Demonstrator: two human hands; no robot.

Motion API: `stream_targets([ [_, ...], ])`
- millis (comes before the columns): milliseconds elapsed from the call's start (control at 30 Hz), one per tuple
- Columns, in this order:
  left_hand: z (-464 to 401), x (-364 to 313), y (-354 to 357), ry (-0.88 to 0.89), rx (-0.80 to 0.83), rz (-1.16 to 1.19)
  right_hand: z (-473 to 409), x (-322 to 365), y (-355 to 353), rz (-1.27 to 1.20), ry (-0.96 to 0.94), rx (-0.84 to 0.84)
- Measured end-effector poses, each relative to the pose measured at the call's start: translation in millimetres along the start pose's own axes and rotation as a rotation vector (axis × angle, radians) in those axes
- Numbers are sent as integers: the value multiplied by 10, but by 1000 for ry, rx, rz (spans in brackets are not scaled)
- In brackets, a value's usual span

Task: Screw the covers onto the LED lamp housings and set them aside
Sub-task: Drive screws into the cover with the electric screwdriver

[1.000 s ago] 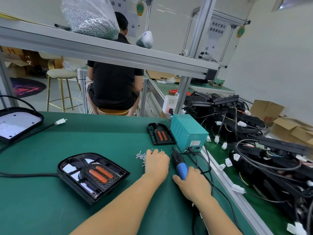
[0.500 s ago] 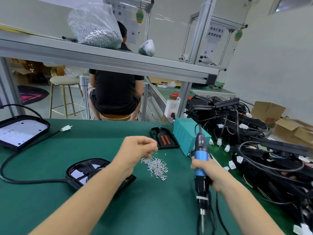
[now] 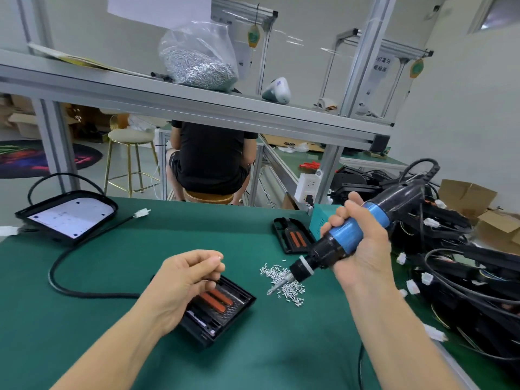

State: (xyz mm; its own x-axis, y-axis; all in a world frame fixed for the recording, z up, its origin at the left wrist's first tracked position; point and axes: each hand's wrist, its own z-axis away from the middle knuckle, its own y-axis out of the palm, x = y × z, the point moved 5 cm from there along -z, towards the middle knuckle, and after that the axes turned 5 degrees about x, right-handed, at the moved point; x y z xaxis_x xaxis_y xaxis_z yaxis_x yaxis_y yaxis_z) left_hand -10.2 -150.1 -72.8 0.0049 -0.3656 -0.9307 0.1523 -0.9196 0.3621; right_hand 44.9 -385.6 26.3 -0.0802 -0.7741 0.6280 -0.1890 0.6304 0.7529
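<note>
Green matting covers the desk point(image 3: 84, 319). Over the lamp housing point(image 3: 222, 311) with its cover, the left hand point(image 3: 183, 285) curls, pinching what looks like a small screw point(image 3: 220, 258) at its fingertips. The right hand point(image 3: 363, 249) grips the blue screwdriver point(image 3: 349, 235), tip over the loose screw pile point(image 3: 284, 285). My guess: a tilted bit could knock the screw loose, or it slips from the pinch into the housing.

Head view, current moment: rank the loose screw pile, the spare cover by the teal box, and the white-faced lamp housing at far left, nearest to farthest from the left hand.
From the left hand:
1. Loose screw pile, just to its right on the mat.
2. Spare cover, farther right and back, beside the teal box.
3. White-faced lamp housing, far left at the table's back edge.
</note>
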Motion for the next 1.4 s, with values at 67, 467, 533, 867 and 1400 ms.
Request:
stream_targets([
  [67, 88, 28, -6, -4, 13, 46, 50, -67, 146, -42, -63, 31],
  [467, 310, 51, -76, 38, 43, 256, 242, -411, 725, -36, -229, 157],
  [533, 323, 49, -78, 45, 54, 257, 253, -452, 751, -25, -221, 177],
  [867, 342, 52, -74, 43, 42, 250, 248, -488, 758, -5, -225, 173],
  [1400, 351, 60, -60, 33, 16, 199, 281, -520, 733, 7, -240, 180],
])
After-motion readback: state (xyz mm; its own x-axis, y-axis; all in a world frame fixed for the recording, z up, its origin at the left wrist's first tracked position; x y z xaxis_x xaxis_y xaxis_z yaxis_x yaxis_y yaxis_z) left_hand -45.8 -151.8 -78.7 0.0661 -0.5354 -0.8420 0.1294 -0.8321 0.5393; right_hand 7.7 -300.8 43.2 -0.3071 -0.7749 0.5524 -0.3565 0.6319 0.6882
